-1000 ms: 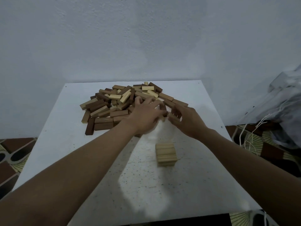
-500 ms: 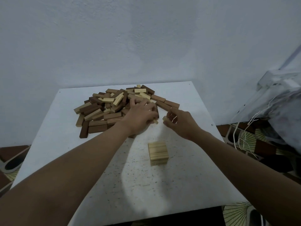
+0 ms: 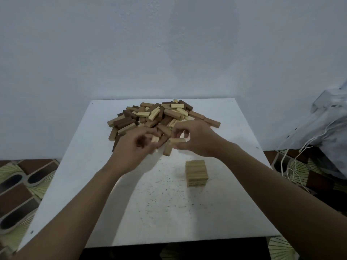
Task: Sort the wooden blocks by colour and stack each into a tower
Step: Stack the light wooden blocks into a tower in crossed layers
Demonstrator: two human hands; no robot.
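A white, speckled worktop [image 3: 112, 184] stands against a plain wall [image 3: 169, 44]. On its far half lies a loose pile of wooden blocks [image 3: 150, 117], with dark brown, mid-brown and pale pieces mixed together at all angles. Both forearms reach in from the near side. The 2 hands meet at the near edge of the pile, close together but not touching.

The right hand [image 3: 197, 139] pinches a pale block [image 3: 177, 141] between thumb and curled fingers and holds it roughly level. The left hand [image 3: 134, 147] is blurred. Its fingers are curled, and it seems to grip a second pale block [image 3: 155, 139], whose end shows between the fingers. Just below the gap between the 2 hands, a mid-brown block [image 3: 167, 150] lies at the pile's edge, pointing toward the camera.

Nearer the person and to the right, apart from the pile, stands 1 short pale tower [image 3: 196, 172]. It is made of light blocks only, is square and upright, and sits just beside the right forearm.

Patterned floor tiles [image 3: 18, 194] show on both sides of the worktop. At the right a translucent plastic bag [image 3: 330, 124] rests against the wall, with a white cord [image 3: 293, 166] trailing down from it.
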